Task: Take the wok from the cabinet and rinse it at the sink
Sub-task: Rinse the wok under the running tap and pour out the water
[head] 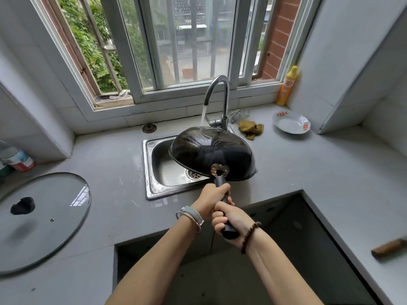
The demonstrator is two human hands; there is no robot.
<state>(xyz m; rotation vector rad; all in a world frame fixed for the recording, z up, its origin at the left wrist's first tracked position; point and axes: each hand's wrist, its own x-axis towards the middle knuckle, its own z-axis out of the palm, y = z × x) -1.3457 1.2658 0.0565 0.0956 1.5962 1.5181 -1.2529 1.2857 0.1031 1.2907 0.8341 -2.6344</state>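
Observation:
A black wok (pixel 211 153) hangs upside down over the steel sink (pixel 154 172), its rounded underside facing me. Water runs from the curved chrome tap (pixel 220 93) onto the wok's far edge. Both hands grip the wok's dark handle (pixel 229 232). My left hand (pixel 211 199) holds it close to the wok. My right hand (pixel 231 221) holds it nearer its end. The inside of the wok is hidden.
A glass lid (pixel 44 219) lies on the grey counter at left, near a can (pixel 19 160). A yellow-green cloth (pixel 251 128), white dish (pixel 290 123) and yellow bottle (pixel 287 86) sit at back right. A wooden-handled tool (pixel 388 247) lies at right.

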